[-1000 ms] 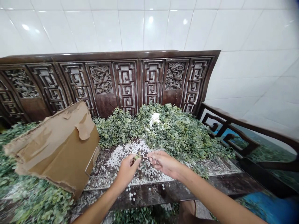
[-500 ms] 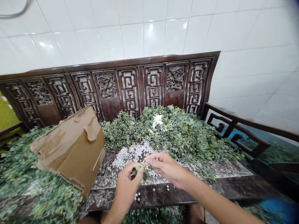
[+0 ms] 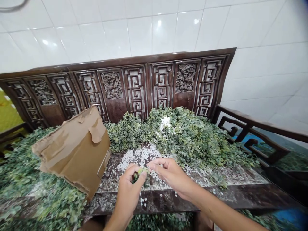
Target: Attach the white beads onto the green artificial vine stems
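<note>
My left hand [image 3: 129, 189] is closed in a pinch on a small green leafy sprig [image 3: 140, 172], held just above the bench seat. My right hand [image 3: 171, 175] meets it from the right, with thumb and forefinger pinched at the sprig's tip on something I cannot make out. Under both hands lies a spread of small white beads [image 3: 141, 157] on the dark carved wooden bench [image 3: 168, 199].
A torn cardboard box [image 3: 74, 154] lies tipped at the left. Heaps of green artificial foliage [image 3: 192, 138] fill the bench behind and to both sides, with a white clump [image 3: 165, 122] on top. The carved backrest [image 3: 134, 86] and an armrest [image 3: 252, 131] bound the seat against a white tiled wall.
Both hands have stayed together on the sprig and drifted slightly toward me; the view has shifted a little to the left and down.
</note>
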A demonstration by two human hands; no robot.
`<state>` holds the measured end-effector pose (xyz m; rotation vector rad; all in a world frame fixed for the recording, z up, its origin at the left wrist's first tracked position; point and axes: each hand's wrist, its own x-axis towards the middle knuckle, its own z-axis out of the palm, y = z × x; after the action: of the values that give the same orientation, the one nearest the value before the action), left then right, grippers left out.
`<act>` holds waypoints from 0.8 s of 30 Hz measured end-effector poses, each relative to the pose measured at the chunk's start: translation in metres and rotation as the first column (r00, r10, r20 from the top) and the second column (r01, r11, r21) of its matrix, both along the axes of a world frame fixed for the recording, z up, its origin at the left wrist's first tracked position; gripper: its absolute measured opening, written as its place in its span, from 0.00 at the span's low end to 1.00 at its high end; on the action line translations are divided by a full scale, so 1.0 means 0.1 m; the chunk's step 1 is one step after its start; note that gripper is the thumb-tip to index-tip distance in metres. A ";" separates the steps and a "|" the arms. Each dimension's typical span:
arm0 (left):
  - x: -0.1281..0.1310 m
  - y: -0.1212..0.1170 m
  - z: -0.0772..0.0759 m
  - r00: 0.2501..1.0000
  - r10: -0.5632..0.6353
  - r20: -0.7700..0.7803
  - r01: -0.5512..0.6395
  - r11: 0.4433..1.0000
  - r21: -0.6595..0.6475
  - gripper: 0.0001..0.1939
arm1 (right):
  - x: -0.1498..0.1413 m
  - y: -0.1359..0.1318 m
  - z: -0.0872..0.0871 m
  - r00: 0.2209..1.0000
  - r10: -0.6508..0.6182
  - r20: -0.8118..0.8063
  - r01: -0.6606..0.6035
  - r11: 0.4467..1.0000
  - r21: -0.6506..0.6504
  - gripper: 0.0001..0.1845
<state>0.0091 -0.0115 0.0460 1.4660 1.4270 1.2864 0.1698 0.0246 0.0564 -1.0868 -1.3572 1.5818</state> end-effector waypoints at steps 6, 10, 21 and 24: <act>0.00 0.01 -0.02 1.000 0.004 -0.003 -0.004 1.000 -0.005 0.11 | -0.04 -0.02 0.03 0.999 -0.004 0.054 0.000 0.997 0.073 0.13; 0.01 0.00 0.01 1.000 0.004 0.007 -0.004 1.000 -0.012 0.11 | -0.05 -0.03 0.06 0.999 0.005 0.033 -0.007 0.998 0.056 0.15; 0.00 -0.03 0.05 1.000 -0.030 0.006 0.030 0.999 0.037 0.10 | -0.04 -0.06 0.08 0.999 0.054 0.003 -0.054 0.998 -0.034 0.20; 0.00 -0.02 0.03 0.999 -0.031 -0.012 0.032 0.998 0.047 0.09 | -0.04 -0.06 0.03 0.999 0.038 -0.012 -0.038 0.999 -0.025 0.19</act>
<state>0.0090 -0.0136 0.0486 1.5228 1.3840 1.3024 0.1659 0.0190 0.0592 -1.0713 -1.3607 1.6343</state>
